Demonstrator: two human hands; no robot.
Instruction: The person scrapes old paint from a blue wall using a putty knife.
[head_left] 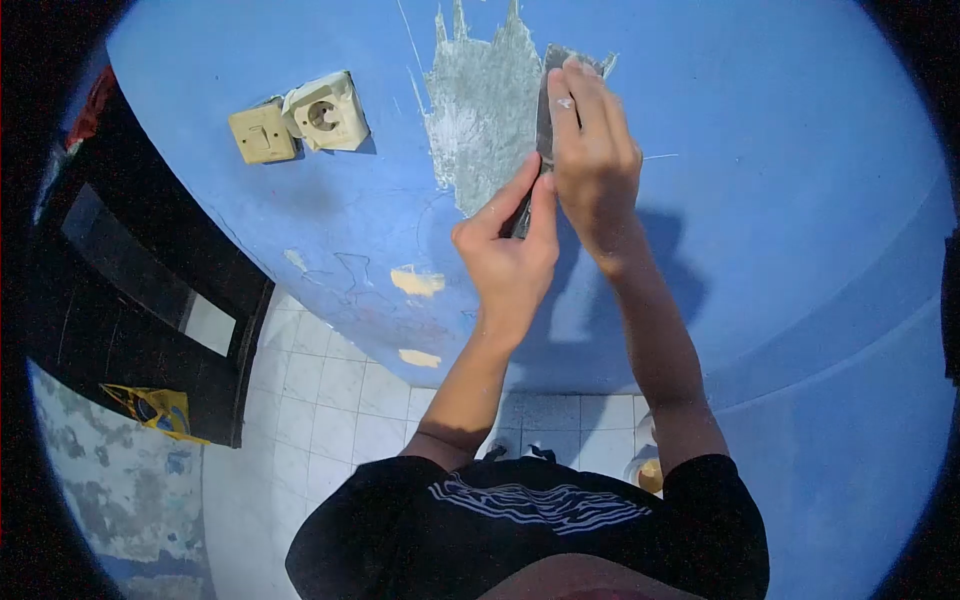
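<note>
A putty knife (546, 110) with a wide grey blade lies against the blue wall (780, 130), at the right edge of a rough grey patch of filler (485, 120). My left hand (510, 245) is closed around its dark handle, mostly hidden by the fingers and thumb. The fingers of my right hand (597, 150) press along the blade from the right side; a white smear marks one finger. The thumb of that hand is out of sight. Ragged streaks run up from the top of the patch.
Left of the patch sit a light switch (263, 132) and a loose-looking socket (325, 113). Lower on the wall are chipped spots (417, 281). A dark door frame (130, 250) stands at left, above a tiled floor (310, 385). A small container (650, 475) rests near my right elbow.
</note>
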